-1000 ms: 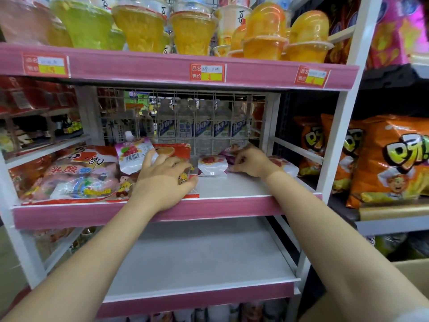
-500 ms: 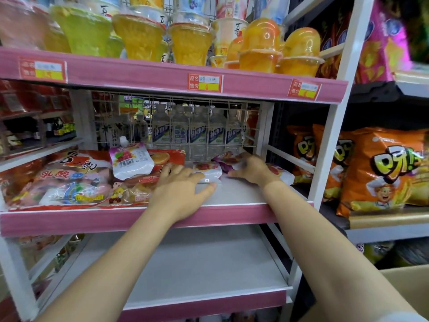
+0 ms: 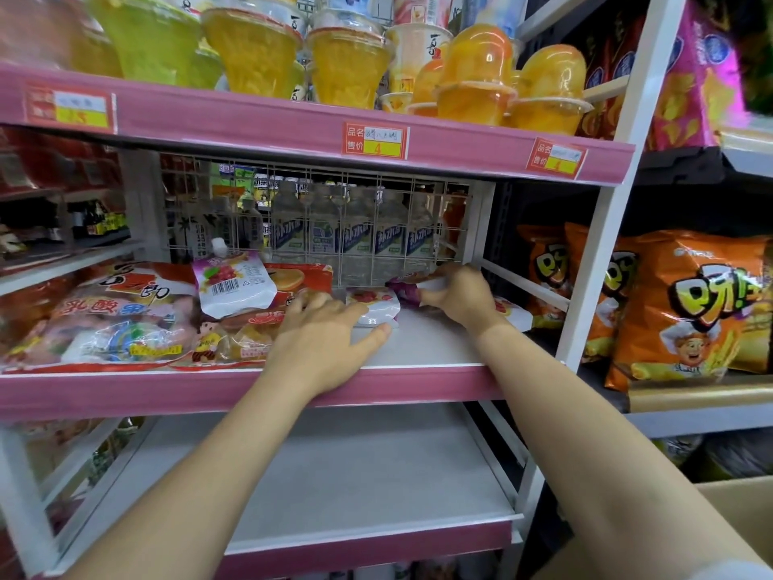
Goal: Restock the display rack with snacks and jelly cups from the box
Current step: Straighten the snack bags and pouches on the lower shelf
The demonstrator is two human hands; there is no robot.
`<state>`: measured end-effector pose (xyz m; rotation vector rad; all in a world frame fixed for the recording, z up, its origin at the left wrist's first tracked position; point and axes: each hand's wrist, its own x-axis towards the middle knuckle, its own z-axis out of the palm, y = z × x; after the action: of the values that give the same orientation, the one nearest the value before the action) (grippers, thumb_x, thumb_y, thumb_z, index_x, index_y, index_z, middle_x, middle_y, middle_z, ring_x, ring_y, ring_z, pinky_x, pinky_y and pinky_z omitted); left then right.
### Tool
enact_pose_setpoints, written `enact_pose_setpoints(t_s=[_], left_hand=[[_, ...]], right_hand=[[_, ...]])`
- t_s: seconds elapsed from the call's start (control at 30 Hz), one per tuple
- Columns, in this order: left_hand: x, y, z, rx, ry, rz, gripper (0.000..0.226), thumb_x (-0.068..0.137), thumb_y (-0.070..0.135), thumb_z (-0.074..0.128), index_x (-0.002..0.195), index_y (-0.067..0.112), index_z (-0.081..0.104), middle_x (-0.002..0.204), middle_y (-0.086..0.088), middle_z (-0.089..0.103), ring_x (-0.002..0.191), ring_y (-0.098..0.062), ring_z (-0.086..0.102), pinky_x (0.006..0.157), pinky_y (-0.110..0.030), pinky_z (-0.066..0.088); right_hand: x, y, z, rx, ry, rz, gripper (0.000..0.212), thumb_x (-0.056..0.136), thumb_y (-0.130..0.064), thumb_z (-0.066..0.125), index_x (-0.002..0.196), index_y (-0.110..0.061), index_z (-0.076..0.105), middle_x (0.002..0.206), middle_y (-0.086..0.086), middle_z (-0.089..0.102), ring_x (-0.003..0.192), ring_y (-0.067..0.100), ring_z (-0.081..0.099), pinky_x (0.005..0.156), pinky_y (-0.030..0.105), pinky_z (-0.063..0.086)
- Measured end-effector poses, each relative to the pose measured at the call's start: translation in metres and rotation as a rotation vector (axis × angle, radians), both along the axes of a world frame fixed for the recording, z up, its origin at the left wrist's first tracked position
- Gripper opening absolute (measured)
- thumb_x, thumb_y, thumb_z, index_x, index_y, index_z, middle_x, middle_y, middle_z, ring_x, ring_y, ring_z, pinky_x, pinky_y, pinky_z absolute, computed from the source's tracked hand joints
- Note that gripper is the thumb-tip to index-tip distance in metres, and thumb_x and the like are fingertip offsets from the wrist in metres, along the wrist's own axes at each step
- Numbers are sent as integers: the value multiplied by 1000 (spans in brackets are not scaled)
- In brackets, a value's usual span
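Observation:
On the middle shelf (image 3: 435, 349) of the pink display rack, my left hand (image 3: 326, 345) lies flat with straight fingers touching a small white snack packet with red print (image 3: 374, 309). My right hand (image 3: 456, 297) reaches deeper, its fingers curled round a purple-and-white packet (image 3: 408, 288) near the wire back. Another white packet (image 3: 512, 313) shows just past my right wrist. Left of my hands lie snack bags (image 3: 113, 324) and a spouted jelly pouch (image 3: 232, 282). Jelly cups (image 3: 347, 60) fill the top shelf.
A bare grey lower shelf (image 3: 326, 475) sits under my arms. Orange chip bags (image 3: 686, 303) fill the neighbouring rack at right. The cardboard box (image 3: 740, 517) corner shows at bottom right. Bottles (image 3: 359, 232) stand behind the wire grid.
My left hand slid right, off the snack bags, onto the bare shelf beside the white packet. My right hand stayed on the purple packet at the back.

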<state>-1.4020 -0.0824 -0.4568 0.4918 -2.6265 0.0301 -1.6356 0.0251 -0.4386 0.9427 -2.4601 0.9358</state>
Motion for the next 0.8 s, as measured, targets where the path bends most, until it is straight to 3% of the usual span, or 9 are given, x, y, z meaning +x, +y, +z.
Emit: enact_pose_setpoints(t_s=[0.07,0.17,0.23,0.3,0.37,0.57,0.67,0.73,0.8], left_hand=[[1,1,2,7,-9,3,68,93,71,18,142,32,47,139,-3,54,135,-21,34,118,-42,15],[1,1,2,8,-9,0,67,94,70,20,143,32,47,137,-4,56,134,-21,35,118,-43,16],[1,1,2,13,-9,-5,67,94,70,20,143,32,47,136,-4,56,133,-21,36,117,-44,16],[0,-1,1,11,-13,-10,68,94,70,19,143,33,47,136,-3,57,133,-21,36,117,-44,16],[-1,-2,1,12,-12,-15,69,93,71,18,142,33,47,135,-3,57,132,-20,36,117,-44,16],[1,-4,3,61,29,-70,64,94,70,26,143,35,46,143,0,50,136,-22,32,116,-44,21],[5,1,6,254,172,-185,62,94,67,38,149,41,33,132,1,55,127,-26,41,105,-41,36],[0,15,11,475,272,-341,67,96,61,43,154,38,22,121,7,65,115,-18,54,95,-36,41],[-11,29,21,727,311,-432,68,98,58,43,156,38,14,118,8,65,110,-14,60,95,-35,44]], right_hand=[[3,0,2,-69,28,-10,45,75,-51,78,97,-13,69,81,7,69,54,19,65,38,10,36],[11,4,8,-150,-5,-16,34,82,-33,76,98,-3,71,69,4,65,45,8,55,35,7,32],[15,8,12,-200,-12,-24,32,83,-28,76,97,0,71,71,4,67,54,10,59,48,10,42],[21,16,17,-253,0,-33,33,81,-26,75,100,1,72,92,14,72,80,20,66,72,24,54],[27,25,21,-284,2,-35,37,78,-28,74,106,-3,73,104,15,70,97,24,65,85,32,55],[63,52,22,-449,4,-27,35,75,-38,78,95,-10,74,99,10,63,90,23,62,77,30,50],[90,59,20,-552,51,3,31,79,-33,80,96,-8,73,96,3,54,90,17,54,75,19,41],[104,58,18,-598,96,16,28,79,-36,79,95,-13,72,99,3,56,85,6,51,71,6,37],[115,54,15,-641,127,39,26,78,-38,80,94,-19,71,100,2,58,83,-1,51,72,3,37]])
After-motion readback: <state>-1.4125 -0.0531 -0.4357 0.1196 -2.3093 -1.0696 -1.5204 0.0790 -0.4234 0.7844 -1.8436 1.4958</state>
